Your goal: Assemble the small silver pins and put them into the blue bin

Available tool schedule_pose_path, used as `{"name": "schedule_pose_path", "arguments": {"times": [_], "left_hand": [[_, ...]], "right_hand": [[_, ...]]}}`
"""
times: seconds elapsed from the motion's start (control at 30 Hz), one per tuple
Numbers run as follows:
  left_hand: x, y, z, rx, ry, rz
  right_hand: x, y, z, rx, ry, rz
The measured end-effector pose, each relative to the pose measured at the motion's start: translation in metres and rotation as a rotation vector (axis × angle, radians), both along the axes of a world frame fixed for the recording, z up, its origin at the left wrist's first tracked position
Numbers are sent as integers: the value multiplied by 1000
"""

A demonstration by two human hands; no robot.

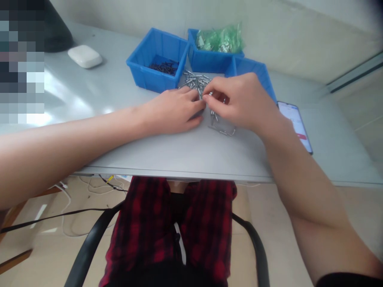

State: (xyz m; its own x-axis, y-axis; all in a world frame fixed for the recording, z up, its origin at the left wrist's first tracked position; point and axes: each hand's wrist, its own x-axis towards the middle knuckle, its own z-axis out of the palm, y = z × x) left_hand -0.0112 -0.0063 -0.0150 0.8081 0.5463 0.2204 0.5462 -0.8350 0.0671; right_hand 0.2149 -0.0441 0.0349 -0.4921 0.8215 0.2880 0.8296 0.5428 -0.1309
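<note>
A loose pile of slim silver metal pins (196,81), which look like rivets, lies on the grey table. My left hand (176,109) rests palm down at the near side of this pile, its fingers slightly bent and apart. Against its index fingertip are the pinched thumb and fingers of my right hand (236,99); whatever they hold is too small to make out. Partly hidden beneath my right hand is a small clear plastic box (223,129), with a few of the same silver pieces showing at its left side.
Behind the pile stand a blue bin (143,77) with dark screws, a blue bin (206,59) holding a green-tinted plastic bag (221,39), and a third blue bin (254,67). A phone (295,123) lies right; a white rounded case (84,56) lies left. The table's front edge (179,175) is near.
</note>
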Motion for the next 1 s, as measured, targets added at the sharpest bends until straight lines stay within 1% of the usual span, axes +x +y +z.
{"name": "schedule_pose_path", "arguments": {"times": [0.1, 0.17, 0.37, 0.57, 0.7, 0.87, 1.0], "left_hand": [[-4, 6, -10, 37, -63, -52], [-5, 7, -11, 44, -58, -60], [-3, 5, -7, 4, -40, -28], [-2, 6, -6, 17, -78, -68], [-1, 6, -5, -10, -80, -32], [2, 10, -5, 25, -90, -12], [5, 11, 0, 1, -33, 5]], "right_hand": [[-1, -2, 2, -26, -4, -16], [-2, -2, 2, -37, -4, -22], [0, -1, 0, -28, 40, -9], [2, 1, -1, -42, 62, 3], [4, 3, -3, -23, 69, 4], [3, 3, -3, -15, 51, 8], [2, 3, -3, -5, 63, 7]]}}
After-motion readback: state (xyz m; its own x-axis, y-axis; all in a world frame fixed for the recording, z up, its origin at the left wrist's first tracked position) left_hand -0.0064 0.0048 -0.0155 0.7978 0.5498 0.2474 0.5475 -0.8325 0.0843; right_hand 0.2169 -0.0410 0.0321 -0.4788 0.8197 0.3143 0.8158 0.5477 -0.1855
